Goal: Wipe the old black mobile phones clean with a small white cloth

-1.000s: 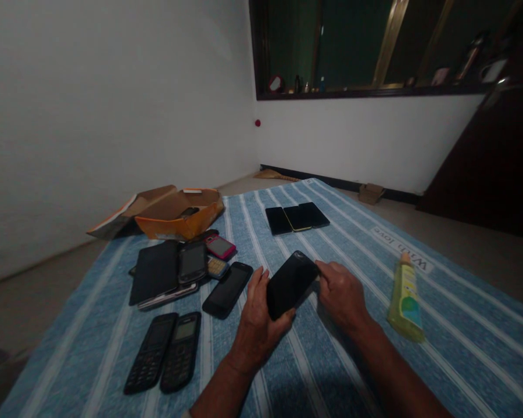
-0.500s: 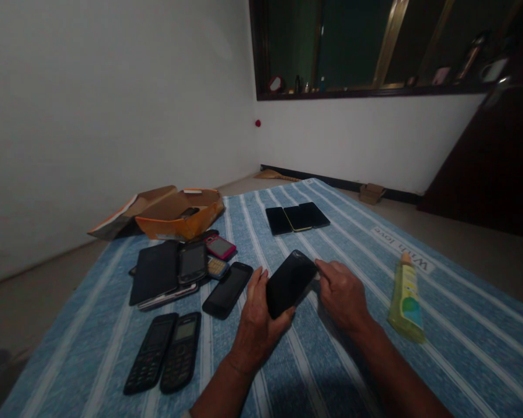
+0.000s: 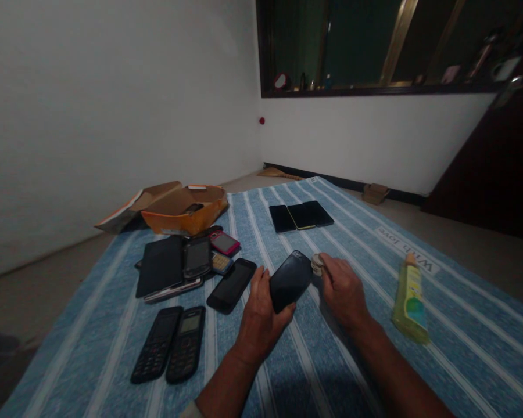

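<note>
My left hand [image 3: 261,313] grips a black smartphone [image 3: 290,281] by its left side, screen up, above the striped cloth. At the phone's upper right edge, my right hand [image 3: 342,288] pinches a small wad of pale cloth [image 3: 316,264]. Left of my left hand lies another black smartphone [image 3: 232,285]. Two keypad phones, one [image 3: 157,343] beside the other [image 3: 186,343], rest nearer to me. Behind them are a dark tablet-like device [image 3: 160,266], a dark phone [image 3: 197,257], a blue phone with a yellowish keypad [image 3: 221,262] and a pink phone [image 3: 225,242].
An open orange cardboard box [image 3: 187,221] stands at the back left with a dark item inside. Several black phones [image 3: 303,216] lie side by side farther back. A yellow-green bottle [image 3: 411,305] lies on the blue striped cloth [image 3: 357,249] at the right.
My right hand has turned, and the pale wad in its fingers now shows clearly at the phone's edge. The view has shifted slightly, moving the surroundings a little to the right.
</note>
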`<state>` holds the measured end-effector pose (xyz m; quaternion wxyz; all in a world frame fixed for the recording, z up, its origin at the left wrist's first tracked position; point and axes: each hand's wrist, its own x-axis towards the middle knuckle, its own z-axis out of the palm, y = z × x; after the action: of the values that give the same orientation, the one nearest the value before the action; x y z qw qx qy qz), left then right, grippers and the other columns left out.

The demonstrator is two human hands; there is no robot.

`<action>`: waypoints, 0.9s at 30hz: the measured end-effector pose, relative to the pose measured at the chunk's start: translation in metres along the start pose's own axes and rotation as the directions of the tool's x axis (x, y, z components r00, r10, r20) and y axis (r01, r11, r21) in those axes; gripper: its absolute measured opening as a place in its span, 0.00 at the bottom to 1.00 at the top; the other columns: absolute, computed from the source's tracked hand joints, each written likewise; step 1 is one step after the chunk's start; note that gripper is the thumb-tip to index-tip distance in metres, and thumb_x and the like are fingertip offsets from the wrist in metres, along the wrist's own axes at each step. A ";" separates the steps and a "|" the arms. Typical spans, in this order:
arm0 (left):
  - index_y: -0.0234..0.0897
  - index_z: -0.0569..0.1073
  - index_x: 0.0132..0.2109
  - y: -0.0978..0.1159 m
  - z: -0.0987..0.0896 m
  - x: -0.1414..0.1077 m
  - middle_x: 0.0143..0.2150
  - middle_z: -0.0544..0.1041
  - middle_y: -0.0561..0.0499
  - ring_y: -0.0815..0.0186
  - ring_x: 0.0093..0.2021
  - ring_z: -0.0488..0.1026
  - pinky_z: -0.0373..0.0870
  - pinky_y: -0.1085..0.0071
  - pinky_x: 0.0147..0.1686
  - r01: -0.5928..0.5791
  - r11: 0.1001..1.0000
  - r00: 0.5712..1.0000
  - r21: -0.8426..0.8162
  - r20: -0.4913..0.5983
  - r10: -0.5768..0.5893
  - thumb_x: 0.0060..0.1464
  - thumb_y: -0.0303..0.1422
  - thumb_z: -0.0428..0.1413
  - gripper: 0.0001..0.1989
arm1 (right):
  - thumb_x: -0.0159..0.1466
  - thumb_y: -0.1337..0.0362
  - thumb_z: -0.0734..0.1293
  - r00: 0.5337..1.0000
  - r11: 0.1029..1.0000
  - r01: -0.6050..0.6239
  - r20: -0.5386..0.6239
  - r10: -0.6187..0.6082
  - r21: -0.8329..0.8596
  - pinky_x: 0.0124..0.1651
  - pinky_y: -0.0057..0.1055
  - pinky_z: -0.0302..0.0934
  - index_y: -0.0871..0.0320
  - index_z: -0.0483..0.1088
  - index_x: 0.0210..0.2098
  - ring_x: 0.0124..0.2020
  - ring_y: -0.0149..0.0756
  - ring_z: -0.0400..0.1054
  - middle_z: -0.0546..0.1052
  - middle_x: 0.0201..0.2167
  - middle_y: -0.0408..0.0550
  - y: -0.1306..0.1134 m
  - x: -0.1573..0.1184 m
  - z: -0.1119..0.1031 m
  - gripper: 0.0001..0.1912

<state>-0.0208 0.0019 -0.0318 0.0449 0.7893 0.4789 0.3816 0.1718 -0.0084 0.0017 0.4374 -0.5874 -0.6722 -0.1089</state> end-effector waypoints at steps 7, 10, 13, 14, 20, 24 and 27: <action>0.31 0.55 0.62 -0.003 0.005 -0.002 0.65 0.59 0.31 0.45 0.65 0.59 0.63 0.48 0.61 0.075 0.997 0.994 0.011 0.072 -0.076 0.48 0.34 0.60 0.37 | 0.66 0.72 0.57 0.993 0.994 0.077 0.100 -0.069 -0.079 0.41 0.33 0.57 0.62 0.72 0.45 0.36 0.40 0.62 0.74 0.32 0.51 0.006 -0.007 0.016 0.14; 0.28 0.56 0.61 -0.005 0.007 -0.003 0.64 0.59 0.28 0.43 0.65 0.59 0.63 0.48 0.61 0.076 0.997 0.993 0.019 0.088 -0.078 0.48 0.35 0.60 0.37 | 0.66 0.73 0.57 0.988 0.992 0.080 0.143 -0.065 -0.099 0.42 0.33 0.56 0.62 0.72 0.45 0.37 0.40 0.62 0.74 0.33 0.51 0.006 -0.008 0.019 0.15; 0.26 0.57 0.61 -0.006 0.008 -0.003 0.64 0.60 0.27 0.42 0.64 0.60 0.65 0.48 0.60 0.065 0.998 0.992 0.022 0.102 -0.067 0.47 0.35 0.60 0.37 | 0.65 0.74 0.57 0.976 0.987 0.066 0.217 -0.033 -0.147 0.42 0.32 0.55 0.60 0.72 0.44 0.38 0.40 0.61 0.73 0.34 0.50 0.003 -0.008 0.020 0.14; 0.26 0.57 0.61 -0.006 0.009 -0.003 0.64 0.61 0.27 0.42 0.64 0.60 0.65 0.48 0.59 0.064 0.998 0.992 0.024 0.107 -0.066 0.46 0.35 0.60 0.37 | 0.65 0.74 0.58 0.968 0.984 0.061 0.251 -0.017 -0.166 0.42 0.32 0.55 0.60 0.72 0.43 0.38 0.40 0.61 0.73 0.33 0.50 0.002 -0.007 0.020 0.14; 0.25 0.58 0.61 -0.007 0.013 -0.003 0.64 0.61 0.28 0.41 0.64 0.60 0.64 0.47 0.60 0.095 0.995 0.988 0.035 0.121 -0.098 0.44 0.34 0.61 0.38 | 0.66 0.74 0.58 0.907 0.970 0.038 0.416 0.067 -0.238 0.43 0.32 0.54 0.59 0.73 0.42 0.42 0.40 0.62 0.73 0.37 0.51 -0.005 -0.006 0.019 0.14; 0.25 0.59 0.60 -0.006 0.013 -0.002 0.64 0.61 0.28 0.41 0.64 0.60 0.63 0.46 0.60 0.114 0.993 0.983 0.042 0.140 -0.119 0.44 0.35 0.61 0.37 | 0.65 0.75 0.58 0.871 0.975 0.044 0.487 0.070 -0.220 0.46 0.32 0.53 0.59 0.73 0.45 0.47 0.41 0.62 0.74 0.42 0.51 -0.006 -0.007 0.021 0.15; 0.25 0.62 0.57 -0.003 0.009 0.001 0.63 0.62 0.27 0.41 0.64 0.60 0.63 0.46 0.60 0.130 0.990 0.978 0.059 0.157 -0.138 0.43 0.35 0.61 0.34 | 0.65 0.75 0.58 0.857 0.976 0.050 0.511 0.068 -0.213 0.48 0.32 0.53 0.60 0.71 0.49 0.48 0.41 0.62 0.74 0.44 0.51 -0.006 -0.007 0.022 0.17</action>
<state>-0.0167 0.0068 -0.0392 0.0897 0.7842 0.5349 0.3014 0.1560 -0.0004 -0.0139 0.1750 -0.6427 -0.7457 -0.0193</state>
